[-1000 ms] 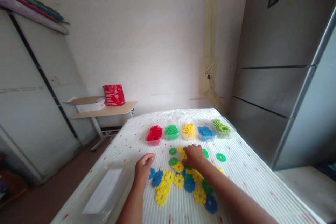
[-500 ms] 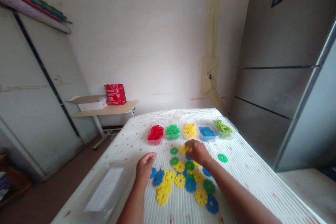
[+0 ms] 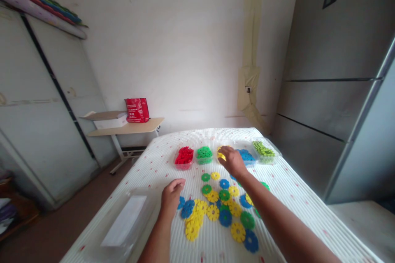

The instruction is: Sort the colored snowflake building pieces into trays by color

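My right hand reaches out over the row of small clear trays and pinches a yellow flower-shaped disc just above the yellow tray, which it mostly hides. My left hand rests on the white ribbed table, fingers curled, beside a blue disc. Loose yellow, blue and green discs lie scattered between my arms. The red tray, green tray, blue tray and light-green tray hold sorted discs.
A clear plastic lid or box lies at the table's left front. Beyond the table stand a small side table with a red bag and a cardboard box. A tall grey refrigerator is on the right.
My right hand lifted a yellow disc from the loose pile and carried it forward to the yellow tray. My left hand stayed put.
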### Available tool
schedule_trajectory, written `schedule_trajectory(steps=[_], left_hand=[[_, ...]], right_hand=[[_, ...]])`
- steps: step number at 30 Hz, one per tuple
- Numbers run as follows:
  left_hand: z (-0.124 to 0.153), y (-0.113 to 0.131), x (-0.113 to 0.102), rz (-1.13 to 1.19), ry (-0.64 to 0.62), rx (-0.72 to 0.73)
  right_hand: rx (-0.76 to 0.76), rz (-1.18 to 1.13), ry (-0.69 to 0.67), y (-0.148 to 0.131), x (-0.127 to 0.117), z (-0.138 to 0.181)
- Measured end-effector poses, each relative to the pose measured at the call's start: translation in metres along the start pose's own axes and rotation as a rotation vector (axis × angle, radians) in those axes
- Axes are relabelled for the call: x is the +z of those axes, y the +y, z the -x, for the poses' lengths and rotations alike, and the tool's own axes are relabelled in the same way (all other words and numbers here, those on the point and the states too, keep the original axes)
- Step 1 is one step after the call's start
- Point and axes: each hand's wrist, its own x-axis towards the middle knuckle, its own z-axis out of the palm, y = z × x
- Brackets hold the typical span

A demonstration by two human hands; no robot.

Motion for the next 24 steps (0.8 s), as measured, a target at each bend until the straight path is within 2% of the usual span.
schedule_trajectory(steps=[6,13,19,24], left_hand=[[0.0,-0.001,0.0,0.008,-0.011,0.008],[0.001,0.002,-0.001,-0.015,-0.008,0.004],[-0.001,-0.001,-0.001,-0.007,-0.008,0.002],[-0.001,-0.001,-0.001,0.0,-0.005,0.004]], right_hand=[[-0.135,-0.041,-0.189,-0.025,0.031,0.02],[-0.243,-0.014,-0.345,-0.041,0.048,0.007],[-0.209,0.058,-0.417,-0.046,0.056,0.002],[-0.177,0.085,-0.416,-0.046,0.045,0.003]])
